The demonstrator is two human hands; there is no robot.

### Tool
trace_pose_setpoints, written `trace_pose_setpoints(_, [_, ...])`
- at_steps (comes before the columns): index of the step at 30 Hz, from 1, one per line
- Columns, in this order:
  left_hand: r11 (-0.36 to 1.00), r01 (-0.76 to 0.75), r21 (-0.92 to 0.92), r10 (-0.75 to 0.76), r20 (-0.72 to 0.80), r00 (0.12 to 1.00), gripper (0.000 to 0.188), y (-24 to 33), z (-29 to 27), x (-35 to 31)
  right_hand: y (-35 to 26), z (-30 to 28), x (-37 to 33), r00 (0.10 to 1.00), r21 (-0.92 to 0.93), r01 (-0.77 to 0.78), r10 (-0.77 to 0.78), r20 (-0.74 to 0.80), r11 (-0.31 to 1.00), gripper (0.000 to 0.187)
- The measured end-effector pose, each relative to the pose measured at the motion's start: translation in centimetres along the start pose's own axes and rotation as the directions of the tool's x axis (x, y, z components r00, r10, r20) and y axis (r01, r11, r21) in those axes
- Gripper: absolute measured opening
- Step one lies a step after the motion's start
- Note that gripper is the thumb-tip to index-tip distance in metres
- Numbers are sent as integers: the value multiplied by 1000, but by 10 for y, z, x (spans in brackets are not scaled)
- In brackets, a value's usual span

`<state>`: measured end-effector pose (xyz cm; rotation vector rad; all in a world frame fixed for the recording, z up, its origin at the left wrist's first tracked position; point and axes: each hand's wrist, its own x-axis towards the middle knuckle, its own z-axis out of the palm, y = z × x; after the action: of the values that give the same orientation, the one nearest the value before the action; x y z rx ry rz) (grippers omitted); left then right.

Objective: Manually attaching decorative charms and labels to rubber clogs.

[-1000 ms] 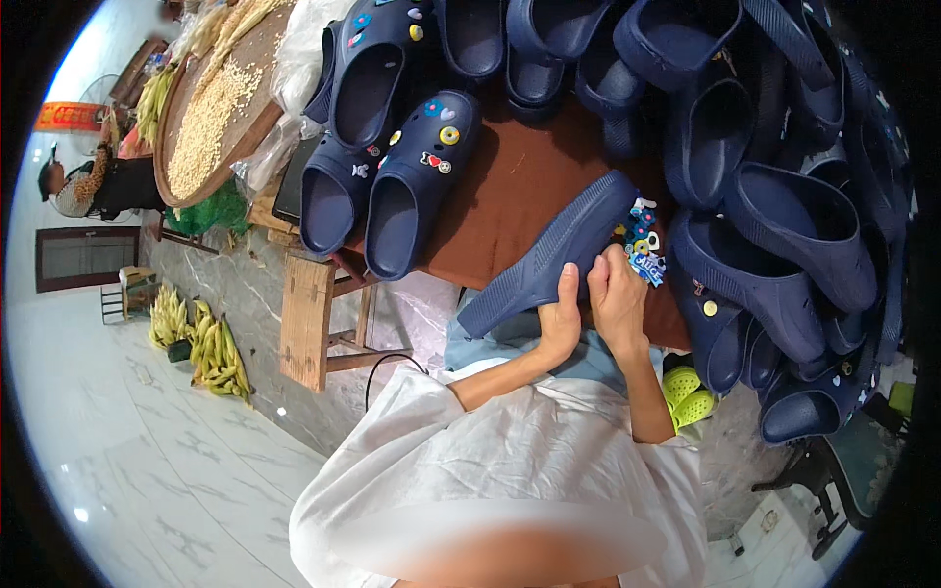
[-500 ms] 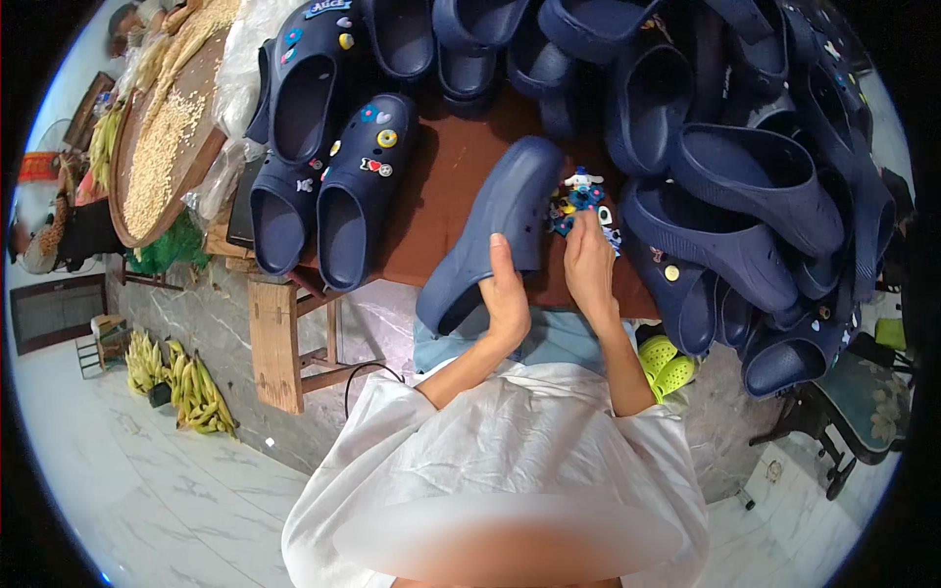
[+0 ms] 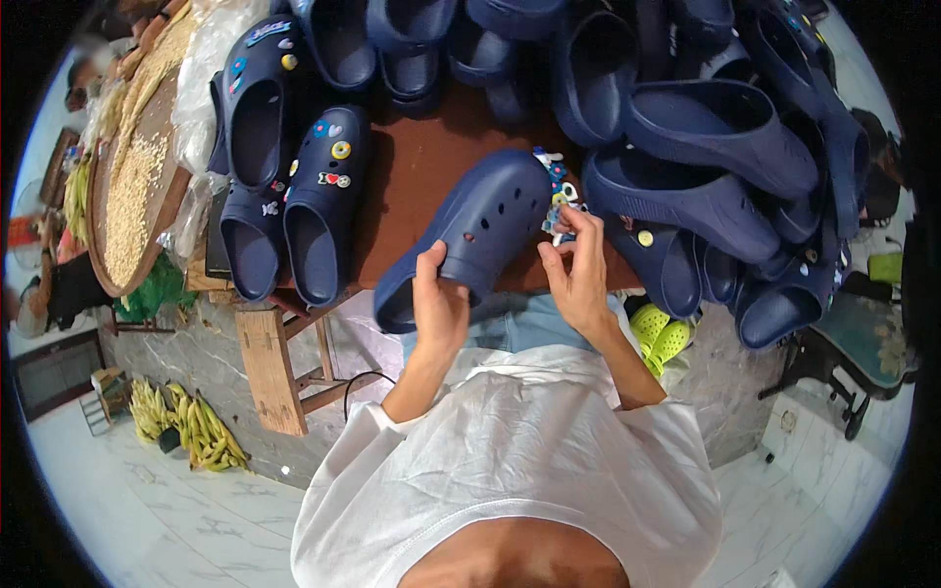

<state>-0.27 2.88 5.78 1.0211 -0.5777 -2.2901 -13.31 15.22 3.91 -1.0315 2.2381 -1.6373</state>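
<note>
A navy clog [image 3: 472, 230] with round vent holes in its upper is tilted above the brown table, its toe pointing away to the right. My left hand [image 3: 439, 312] grips it by the side near the heel opening, thumb on top. Just right of the toe lies a small pile of colourful shoe charms [image 3: 556, 176], partly covered by the clog. Beside that pile, my right hand [image 3: 580, 269] has its fingers curled in a pinch around a small blue-and-white shoe charm [image 3: 562, 236], mostly hidden by the fingers. No charms show on the held clog's visible upper.
Navy clogs decorated with charms [image 3: 328, 167] stand at the left of the brown table [image 3: 417, 157]. More navy clogs [image 3: 686, 201] are heaped along the back and right. A round tray of pale kernels [image 3: 137, 211] sits far left, above a wooden stool [image 3: 272, 367]. Lime-green clogs [image 3: 662, 336] show below the table.
The clog has turned so its holed upper faces up, with my left hand still gripping it. My right hand has drawn slightly back from the charm pile, fingers pinched.
</note>
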Motion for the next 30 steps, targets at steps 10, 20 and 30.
trace_pose_setpoints(10, [702,90,707,-327,207,922,40,-15,24,-36,-27,-95,-47,943,-494,200,-28,333,846,83])
trace_pose_setpoints(20, [543,-43,838,-709,485,512,35,-114,63,-66,-15,-249,-98,583,-519,-413,655,480,748,78])
trace_pose_setpoints(30, [528,-306,792,-663,609,435,31,-108,8,-34,117,-361,-267,-161,-344,-936,961,226,-76,87])
